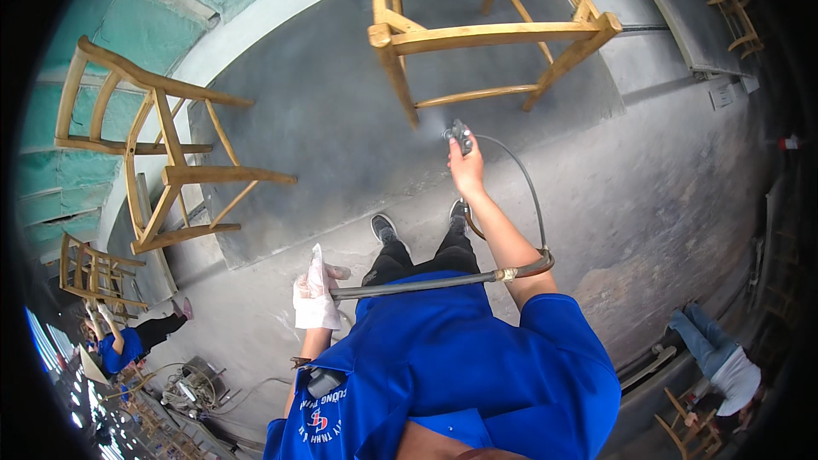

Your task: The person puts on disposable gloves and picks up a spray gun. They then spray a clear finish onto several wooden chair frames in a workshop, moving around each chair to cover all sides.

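Observation:
My right hand (pixel 467 169) is stretched forward and closed around a small spray gun (pixel 459 134), its nozzle close to the leg of an unfinished wooden chair frame (pixel 494 32) standing ahead. A thin grey hose (pixel 530 192) curves from the gun back to a thicker black hose (pixel 417 286). My left hand (pixel 317 291), wrapped in a white cloth, grips that black hose near my waist. My two dark shoes (pixel 383 227) show on the grey floor below.
A second wooden chair frame (pixel 162 170) stands at the left, with more frames (pixel 94 273) behind it. A person in blue (pixel 128 342) crouches at lower left beside coiled hoses (pixel 189 388). Another person (pixel 716 362) sits at lower right.

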Demonstrator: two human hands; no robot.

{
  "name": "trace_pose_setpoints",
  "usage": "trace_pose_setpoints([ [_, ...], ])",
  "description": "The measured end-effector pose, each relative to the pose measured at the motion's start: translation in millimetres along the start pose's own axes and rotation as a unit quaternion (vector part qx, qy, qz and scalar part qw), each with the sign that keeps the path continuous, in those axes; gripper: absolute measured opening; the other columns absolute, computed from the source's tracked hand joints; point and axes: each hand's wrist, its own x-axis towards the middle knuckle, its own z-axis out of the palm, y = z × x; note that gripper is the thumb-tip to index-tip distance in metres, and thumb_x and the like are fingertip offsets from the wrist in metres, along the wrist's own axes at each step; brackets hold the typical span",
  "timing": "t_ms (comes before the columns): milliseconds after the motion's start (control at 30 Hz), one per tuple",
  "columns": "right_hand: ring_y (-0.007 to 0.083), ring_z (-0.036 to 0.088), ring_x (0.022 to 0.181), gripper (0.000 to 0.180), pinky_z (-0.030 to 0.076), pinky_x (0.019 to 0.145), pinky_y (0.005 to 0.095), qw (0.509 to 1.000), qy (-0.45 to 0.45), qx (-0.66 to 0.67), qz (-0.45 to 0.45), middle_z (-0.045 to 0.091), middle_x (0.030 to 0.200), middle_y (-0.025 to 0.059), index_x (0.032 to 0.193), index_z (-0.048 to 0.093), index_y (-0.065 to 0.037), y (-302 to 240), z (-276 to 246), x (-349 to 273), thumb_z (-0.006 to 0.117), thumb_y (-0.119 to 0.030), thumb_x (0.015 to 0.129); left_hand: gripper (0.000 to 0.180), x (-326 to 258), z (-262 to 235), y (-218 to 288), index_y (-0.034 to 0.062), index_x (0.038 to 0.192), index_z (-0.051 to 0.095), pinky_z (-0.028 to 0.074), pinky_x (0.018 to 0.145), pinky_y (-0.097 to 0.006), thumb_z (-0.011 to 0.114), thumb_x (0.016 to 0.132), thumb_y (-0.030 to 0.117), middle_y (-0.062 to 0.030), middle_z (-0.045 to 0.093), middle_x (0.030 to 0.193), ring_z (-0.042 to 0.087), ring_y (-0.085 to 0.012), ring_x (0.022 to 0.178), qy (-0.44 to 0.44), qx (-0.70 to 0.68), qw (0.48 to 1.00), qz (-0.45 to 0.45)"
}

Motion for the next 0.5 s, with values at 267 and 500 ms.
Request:
trace_pose_setpoints([
  [267, 0.0405, 0.066, 0.102, 0.065, 0.053, 0.091, 0.0499, 0.882, -0.202, -0.404, -0.131, 0.063, 0.115, 0.0214, 0.155, 0.035, -0.030, -26.2, 113.8, -71.2, 0.058, -0.016, 0.095, 0.060, 61.6, -81.4, -34.5, 0.0012, 0.067, 0.065, 0.032, 0.042, -0.026, 0.059, 0.099, 0.051, -0.0028, 0.050, 0.047, 0.042, -0.0095, 0.041, -0.014, -0.060, 0.998, -0.011],
  [500, 0.0371, 0.064, 0.108, 0.067, 0.053, 0.095, 0.0466, 0.795, -0.189, -0.572, -0.073, 0.061, 0.116, 0.0230, 0.156, 0.034, -0.025, 19.1, 209.3, -69.6, 0.054, -0.008, 0.095, 0.057, 109.8, -171.5, -72.6, 0.0025, 0.064, 0.061, 0.047, 0.059, -0.030, 0.060, 0.100, 0.047, -0.0080, 0.058, 0.055, 0.056, -0.0159, 0.054, 0.020, -0.120, 0.992, 0.010],
])
